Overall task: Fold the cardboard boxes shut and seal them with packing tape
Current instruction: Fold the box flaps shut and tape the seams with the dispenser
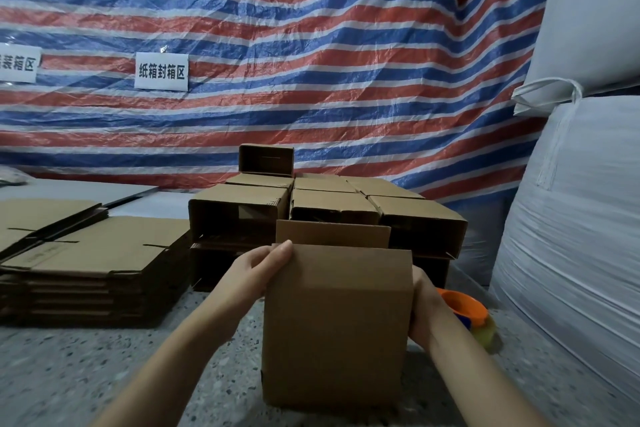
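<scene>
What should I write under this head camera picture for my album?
Two hands, left hand and right hand, hold an upright cardboard box before stacked boxes.

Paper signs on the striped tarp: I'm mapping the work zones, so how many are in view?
2. One sign hangs whole, left of centre on the tarp; another sign is cut by the left edge. More may lie out of frame.

I see what is probably a warehouse packing corner: striped tarp wall (311, 45), flattened carton stacks (86, 253), bulk sacks (571, 218).
</scene>
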